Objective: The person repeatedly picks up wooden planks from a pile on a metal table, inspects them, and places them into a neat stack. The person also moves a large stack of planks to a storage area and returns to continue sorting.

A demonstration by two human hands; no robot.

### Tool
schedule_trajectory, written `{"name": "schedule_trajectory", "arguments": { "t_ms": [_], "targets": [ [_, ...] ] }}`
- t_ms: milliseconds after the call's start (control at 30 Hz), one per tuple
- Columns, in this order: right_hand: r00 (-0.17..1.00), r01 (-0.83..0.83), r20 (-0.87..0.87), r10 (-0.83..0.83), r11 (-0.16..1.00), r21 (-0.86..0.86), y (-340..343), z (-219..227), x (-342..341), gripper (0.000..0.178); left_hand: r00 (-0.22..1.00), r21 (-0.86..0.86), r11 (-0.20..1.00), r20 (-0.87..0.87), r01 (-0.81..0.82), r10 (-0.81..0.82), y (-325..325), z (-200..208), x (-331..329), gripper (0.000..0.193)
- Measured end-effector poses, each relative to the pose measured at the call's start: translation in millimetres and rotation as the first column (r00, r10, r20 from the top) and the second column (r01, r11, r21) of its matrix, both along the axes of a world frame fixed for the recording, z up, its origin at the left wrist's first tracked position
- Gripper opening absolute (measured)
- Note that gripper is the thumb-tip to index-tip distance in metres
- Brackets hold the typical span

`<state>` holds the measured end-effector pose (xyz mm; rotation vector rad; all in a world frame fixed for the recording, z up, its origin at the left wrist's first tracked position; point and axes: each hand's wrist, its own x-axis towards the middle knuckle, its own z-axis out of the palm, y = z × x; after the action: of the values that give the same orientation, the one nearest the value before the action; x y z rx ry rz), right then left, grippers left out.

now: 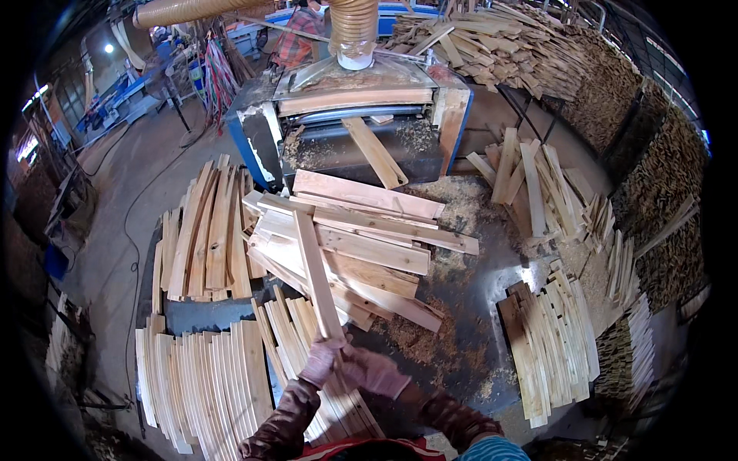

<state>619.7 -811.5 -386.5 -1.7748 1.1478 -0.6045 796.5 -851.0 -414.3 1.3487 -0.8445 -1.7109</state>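
Observation:
A long, narrow wooden board (317, 273) points away from me, its far part over the loose boards in the middle of the table. My gloved left hand (321, 361) is closed around its near part. Right beside it, my gloved right hand (375, 372) lies against or very near the same board; motion smears its fingers, so their grip is unclear. Loose boards (373, 250) lie crosswise just beyond my hands. Under my forearms, another stack of boards (296, 326) is partly hidden.
Ahead stands a planer-like machine (354, 100) with a board (374, 152) sticking out of it. Stacked boards lie at left (207, 230), near left (204, 384) and right (550, 346). Sawdust (419, 338) covers parts of the dark table. A person (300, 38) stands behind the machine.

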Motion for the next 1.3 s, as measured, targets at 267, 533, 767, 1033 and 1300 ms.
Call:
{"name": "schedule_trajectory", "arguments": {
  "t_ms": [267,533,767,1033,1300],
  "targets": [
    [0.699,0.249,-0.577,-0.422,0.900,-0.357,-243,118,-63,0.075,0.773,0.138,0.987,-0.616,-0.085,0.153,2,63,24,0.075],
    [0.504,0.376,-0.692,-0.517,0.852,-0.364,-332,109,-71,0.077,0.555,0.207,0.978,-0.811,-0.022,0.185,-3,36,30,0.108],
    [0.598,0.340,-0.598,-0.534,0.845,-0.413,-270,76,-68,0.081,0.723,0.123,0.991,-0.682,-0.042,0.115,-6,68,29,0.089],
    [0.841,0.402,-0.391,-0.374,0.915,-0.010,-25,-33,-70,0.109,0.990,-0.014,0.990,0.009,-0.143,0.143,75,58,106,0.061],
    [0.781,0.460,-0.473,-0.408,0.888,-0.007,115,-35,-95,0.114,0.658,-0.094,0.985,0.735,-0.144,0.166,231,-105,159,0.057]
  ]
}}
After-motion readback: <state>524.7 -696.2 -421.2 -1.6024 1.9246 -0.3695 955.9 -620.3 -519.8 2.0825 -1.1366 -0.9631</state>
